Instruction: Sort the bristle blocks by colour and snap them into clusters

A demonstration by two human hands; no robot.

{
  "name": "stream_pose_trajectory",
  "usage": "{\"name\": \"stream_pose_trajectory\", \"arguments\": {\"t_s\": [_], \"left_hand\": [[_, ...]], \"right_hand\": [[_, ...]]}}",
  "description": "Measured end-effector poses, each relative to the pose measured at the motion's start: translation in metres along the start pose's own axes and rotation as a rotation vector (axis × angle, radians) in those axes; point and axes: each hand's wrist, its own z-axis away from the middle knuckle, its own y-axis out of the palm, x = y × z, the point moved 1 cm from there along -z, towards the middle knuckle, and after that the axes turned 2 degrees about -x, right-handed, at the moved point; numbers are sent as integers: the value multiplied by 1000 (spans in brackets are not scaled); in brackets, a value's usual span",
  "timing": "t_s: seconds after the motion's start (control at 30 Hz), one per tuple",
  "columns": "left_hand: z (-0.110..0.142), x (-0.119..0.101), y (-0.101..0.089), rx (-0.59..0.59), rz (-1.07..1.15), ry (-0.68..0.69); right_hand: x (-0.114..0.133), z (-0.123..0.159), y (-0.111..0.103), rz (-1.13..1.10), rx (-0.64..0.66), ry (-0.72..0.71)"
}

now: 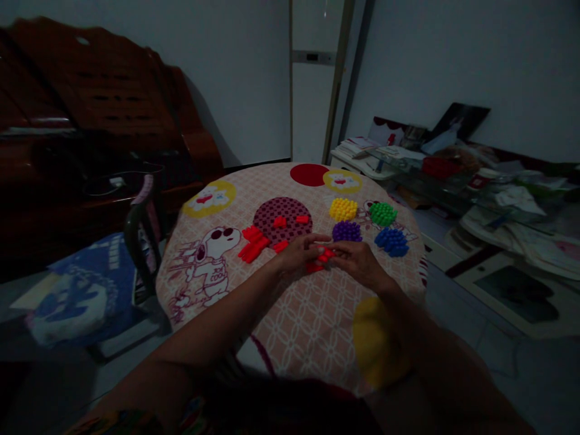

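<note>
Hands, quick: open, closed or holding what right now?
Left hand: fingers partly spread at the red pieces; grip can't be told.
Right hand: fingers bent at the same pieces; whether it holds one can't be told.

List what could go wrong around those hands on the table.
The purple cluster sits right by the fingertips of the right hand, so a small slip might scatter it.

The red pieces between that hand and the left hand are partly hidden by the fingers, so one could be knocked aside unnoticed.

The blue cluster lies near the table's right side; a sweeping arm might push pieces off.
</note>
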Motion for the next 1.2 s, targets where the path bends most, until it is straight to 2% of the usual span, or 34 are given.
{"name": "stream_pose_trajectory", "arguments": {"t_s": [0.1, 0.17, 0.27, 0.33, 0.47, 0.57, 0.63, 0.73, 0.8, 0.9, 1.07, 1.2], "left_hand": [[1, -1, -1, 13, -109, -20], [-1, -5, -7, -41, -297, 62], [0, -20, -29, -304, -767, 294], [6, -32, -50, -529, -1057, 366], [25, -49, -92, -872, -1350, 302], [36, -51, -114, -983, -1447, 192], [41, -51, -123, -981, -1465, 82], [44, -51, -130, -913, -1437, -84], [45, -52, -131, -873, -1405, -137], [45, -54, -129, -837, -1390, -113], [44, -56, -125, -651, -1375, -60], [44, -58, -124, -631, -1388, -72]], "right_hand": [[2, 0, -5, 82, 2, -4], [1, 1, -15, 140, -8, 49], [-5, 5, -39, 234, -5, 177], [-8, 8, -53, 294, 19, 251], [-8, 12, -63, 387, 80, 353], [-7, 12, -56, 410, 131, 387], [-9, 12, -53, 420, 174, 394], [-14, 12, -54, 427, 236, 410], [-17, 12, -57, 412, 259, 416], [-18, 13, -60, 390, 262, 415], [-18, 14, -60, 368, 255, 445], [-21, 14, -63, 346, 225, 445]]}}
